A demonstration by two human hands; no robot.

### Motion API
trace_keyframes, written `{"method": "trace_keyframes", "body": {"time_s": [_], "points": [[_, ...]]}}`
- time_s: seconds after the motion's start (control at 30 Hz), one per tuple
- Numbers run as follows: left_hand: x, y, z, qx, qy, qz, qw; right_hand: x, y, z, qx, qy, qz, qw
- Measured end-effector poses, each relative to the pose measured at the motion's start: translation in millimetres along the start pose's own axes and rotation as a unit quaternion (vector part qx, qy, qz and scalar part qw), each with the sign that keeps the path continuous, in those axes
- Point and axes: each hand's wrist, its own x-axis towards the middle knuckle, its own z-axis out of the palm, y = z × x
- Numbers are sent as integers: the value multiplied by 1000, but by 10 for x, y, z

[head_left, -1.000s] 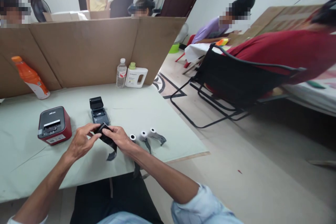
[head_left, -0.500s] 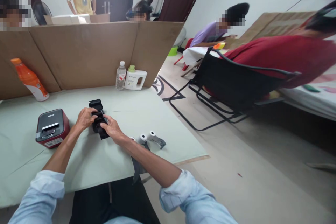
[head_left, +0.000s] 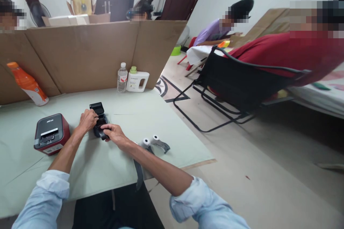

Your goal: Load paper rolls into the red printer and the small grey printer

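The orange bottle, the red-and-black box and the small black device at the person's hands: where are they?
Orange bottle (head_left: pixel 27 83), head view: on its orange body.
Red-and-black box (head_left: pixel 52 125), head view: on its dark top.
Small black device (head_left: pixel 97 107), head view: on its raised lid.

Between the hands (head_left: pixel 88 120) (head_left: pixel 115 134), the open case (head_left: pixel 101 121) looks like smooth plastic, its lid (head_left: pixel 97 107) glossy. Left of them, the boxy device (head_left: pixel 51 134) is smooth plastic too. Beneath, the desk (head_left: pixel 113 171) looks matt and cloth-like; beyond them, the upright panel (head_left: pixel 88 57) is matt cardboard.
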Motion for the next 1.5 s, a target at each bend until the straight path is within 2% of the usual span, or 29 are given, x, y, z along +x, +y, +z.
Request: {"method": "trace_keyframes", "body": {"time_s": [0.1, 0.2, 0.33, 0.43, 0.6, 0.77, 0.83, 0.97, 1.07, 1.13, 1.2, 1.23, 1.3, 1.33, 1.37, 1.43, 1.5], "points": [[-44, 0, 25, -28, 23, -31, 999, -57, -37, -9, 11, -21, 16, 1000], [-85, -80, 49, -70, 79, -85, 991, -140, -68, -37, 26, -56, 39, 997], [-42, -264, 125, -186, 123, -187, 957, -212, -110, -61, 43, -85, 69, 993], [55, -351, 205, -282, 116, -211, 929, -201, -130, -53, 50, -103, 91, 989], [140, -341, 263, -382, 107, -166, 903, -152, -113, -48, 48, -139, 118, 982], [0, -273, 174, -414, 93, -93, 901, -166, -78, -101, 41, -165, 118, 978], [-110, -251, 105, -405, 71, -59, 910, -176, -60, -117, 40, -170, 114, 978], [-347, -228, -39, -302, 7, 2, 953, -208, -17, -160, 24, -180, 92, 979], [-491, -222, -101, -227, -19, 13, 974, -280, -65, -269, -50, -229, 56, 971], [-564, -219, -106, -189, -18, 17, 982, -343, -184, -375, -162, -298, 27, 941], [-622, -215, -84, -159, -13, 23, 987, -383, -363, -463, -294, -326, -11, 898], [-646, -213, -67, -151, -10, 27, 988, -381, -461, -489, -358, -299, -42, 884], [-687, -207, -30, -144, -3, 34, 989, -317, -631, -496, -480, -176, -141, 848], [-705, -203, -15, -145, 2, 35, 989, -255, -689, -482, -533, -118, -186, 817], [-722, -199, -4, -146, 6, 36, 989, -180, -723, -462, -580, -86, -215, 781], [-756, -191, 2, -147, 6, 37, 988, -13, -721, -425, -648, -96, -225, 722], [-788, -184, -7, -145, -5, 37, 989, 134, -651, -413, -682, -140, -211, 686]]}}
